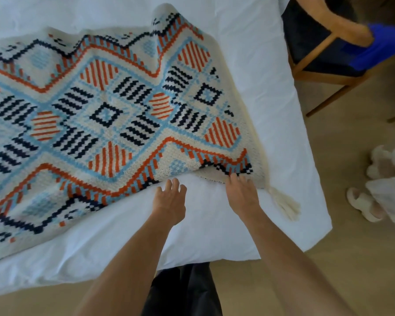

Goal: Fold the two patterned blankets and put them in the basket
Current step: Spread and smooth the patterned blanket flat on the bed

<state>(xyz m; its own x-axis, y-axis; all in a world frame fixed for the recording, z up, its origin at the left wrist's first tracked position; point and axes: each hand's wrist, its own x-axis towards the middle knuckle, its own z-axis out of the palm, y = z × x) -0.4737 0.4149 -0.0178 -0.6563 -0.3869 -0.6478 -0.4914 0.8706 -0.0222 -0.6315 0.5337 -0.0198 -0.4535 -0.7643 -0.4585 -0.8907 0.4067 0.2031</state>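
Fingers of the right hand [242, 195] pinch the patterned blanket [105, 115] edge near its tassel [285, 204] at four o'clock. Left hand [169, 201] hovers with spread, relaxed fingers over the white bed [249, 53].

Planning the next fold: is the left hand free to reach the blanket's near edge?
Probably yes: the left hand hovers open just short of the blanket edge, only bare white sheet between.

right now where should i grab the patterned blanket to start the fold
Take the patterned blanket by its near corner, just above the cream tassel, coming from the bed's near edge. The right hand already has fingers on that hem. The left hand hovers open beside it and could pinch the same hem further left.
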